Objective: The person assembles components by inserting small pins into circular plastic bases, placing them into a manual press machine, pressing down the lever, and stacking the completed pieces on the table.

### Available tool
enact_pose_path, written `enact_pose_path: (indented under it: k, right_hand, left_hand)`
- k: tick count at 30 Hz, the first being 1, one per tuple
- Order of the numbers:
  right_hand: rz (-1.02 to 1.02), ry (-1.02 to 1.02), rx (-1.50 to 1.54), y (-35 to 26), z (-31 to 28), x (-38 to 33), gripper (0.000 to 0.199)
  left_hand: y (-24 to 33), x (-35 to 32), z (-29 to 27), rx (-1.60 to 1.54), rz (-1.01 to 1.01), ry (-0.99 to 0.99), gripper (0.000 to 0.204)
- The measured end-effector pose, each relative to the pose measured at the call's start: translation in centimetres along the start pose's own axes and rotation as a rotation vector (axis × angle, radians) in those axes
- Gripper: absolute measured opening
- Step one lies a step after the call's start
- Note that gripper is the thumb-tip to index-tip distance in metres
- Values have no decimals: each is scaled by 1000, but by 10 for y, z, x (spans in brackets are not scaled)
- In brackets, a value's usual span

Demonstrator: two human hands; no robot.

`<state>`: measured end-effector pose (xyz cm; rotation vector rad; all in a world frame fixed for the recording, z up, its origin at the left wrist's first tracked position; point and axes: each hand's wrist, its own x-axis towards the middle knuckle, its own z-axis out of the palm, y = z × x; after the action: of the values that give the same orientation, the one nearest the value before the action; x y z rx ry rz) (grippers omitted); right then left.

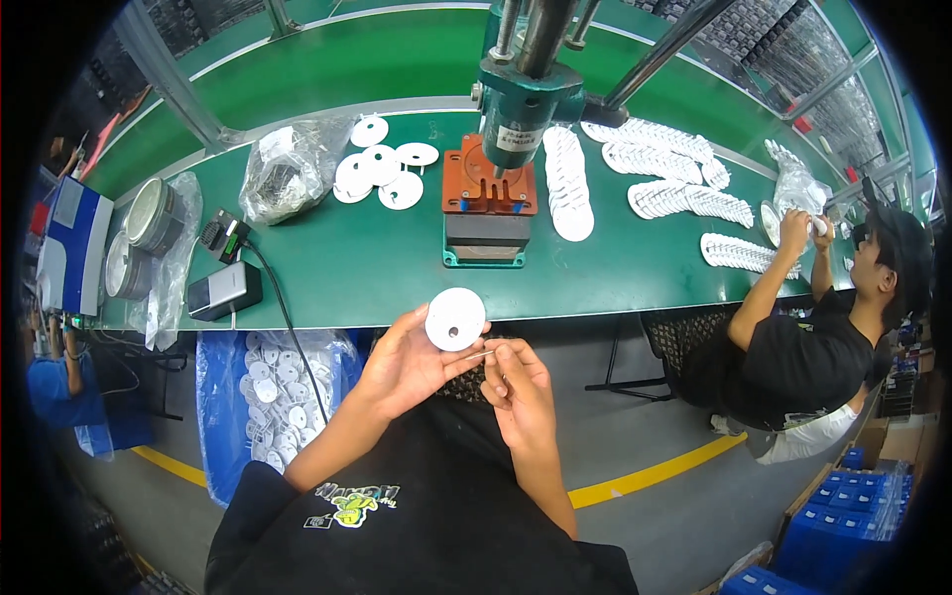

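My left hand is closed on a white round disc with a dark hole off its centre, held up in front of the table's near edge. Just below the disc, my right hand pinches a thin metal pin, whose tip lies beside the left fingers. Beyond the hands stands a green hand press over an orange fixture. Several loose white discs lie left of the press. Overlapping rows of discs spread to its right.
A clear plastic bag, tubs, a grey-and-black box and a cable stand at the left. Below the table edge, a blue-lined bin holds many discs. At the right, a co-worker handles parts over the table.
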<state>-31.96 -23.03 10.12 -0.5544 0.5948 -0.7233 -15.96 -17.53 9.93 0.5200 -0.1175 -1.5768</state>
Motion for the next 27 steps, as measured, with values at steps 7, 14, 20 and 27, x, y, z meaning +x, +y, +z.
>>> enact_pose_path:
  k: [7, 14, 20, 27]
  right_hand:
    - [-67, 24, -93, 5, 2, 18, 16]
    - [128, -24, -152, -3, 16, 16, 14]
    - [-314, 80, -606, 26, 19, 17, 23]
    - [-512, 52, -1028, 33, 6, 11, 25]
  left_hand:
    - [5, 6, 3, -66, -57, 62, 55]
    - [12, 13, -8, -19, 22, 106, 52]
    - [5, 7, -14, -33, 3, 38, 54]
    - [-2, 2, -16, -11, -38, -4, 54]
